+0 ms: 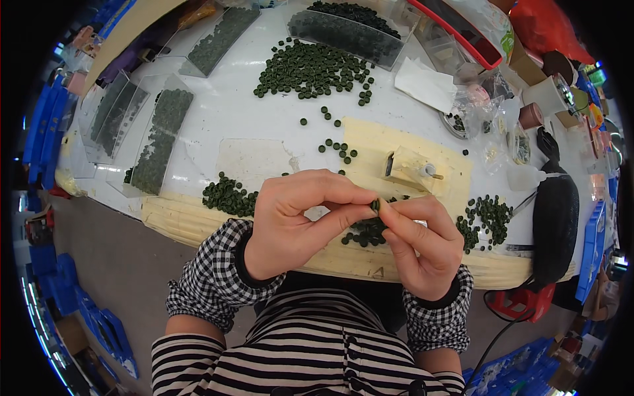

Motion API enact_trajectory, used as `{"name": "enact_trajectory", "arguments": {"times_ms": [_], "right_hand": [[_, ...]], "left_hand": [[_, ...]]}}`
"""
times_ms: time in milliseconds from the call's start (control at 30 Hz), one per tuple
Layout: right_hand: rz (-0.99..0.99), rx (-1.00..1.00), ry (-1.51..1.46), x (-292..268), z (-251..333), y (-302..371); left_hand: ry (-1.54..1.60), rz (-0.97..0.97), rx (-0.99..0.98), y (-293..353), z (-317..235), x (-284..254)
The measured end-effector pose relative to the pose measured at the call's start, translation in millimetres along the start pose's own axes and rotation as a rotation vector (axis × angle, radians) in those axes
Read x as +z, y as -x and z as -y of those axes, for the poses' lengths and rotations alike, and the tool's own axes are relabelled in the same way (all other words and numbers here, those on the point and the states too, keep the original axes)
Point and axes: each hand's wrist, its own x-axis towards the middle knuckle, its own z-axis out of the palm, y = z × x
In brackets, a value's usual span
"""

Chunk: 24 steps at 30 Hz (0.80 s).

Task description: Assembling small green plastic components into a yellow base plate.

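My left hand [290,221] and right hand [426,247] pinch one small, dark-green, round bead [376,205] between fingertips, above a loose pile of similar green beads [367,233]. I seem to be working it singly; next probably calls for steady, matched pressure. It appears edge-on, longer axis running near to far.

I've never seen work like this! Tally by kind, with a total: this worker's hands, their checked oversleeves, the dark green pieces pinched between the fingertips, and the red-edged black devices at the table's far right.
Left hand and right hand: 2
Checked oversleeves: 2
Pinched dark green piece: 1
Red-edged black device: 1
Total: 6
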Motion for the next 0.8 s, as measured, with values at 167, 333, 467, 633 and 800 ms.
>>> {"name": "enact_trajectory", "arguments": {"times_ms": [167,333,467,633,800], "right_hand": [[0.002,-0.009,0.01,-0.6,-0.2,-0.8],[0.002,-0.008,0.018,-0.5,-0.2,-0.3],[0.004,-0.021,0.026,-0.9,-0.9,-0.4],[-0.003,-0.033,0.02,-0.1,-1.4,-0.8],[0.005,-0.04,0.031,0.0,-1.6,-0.7]], "left_hand": [[0.068,0.015,-0.027,-0.1,0.3,-0.3],[0.069,0.021,-0.036,0.4,0.8,-0.4],[0.085,0.013,-0.043,-0.1,-0.1,-0.4],[0.125,-0.041,-0.036,1.1,4.8,2.3],[0.102,0.002,-0.046,0.9,2.9,0.0]]}}
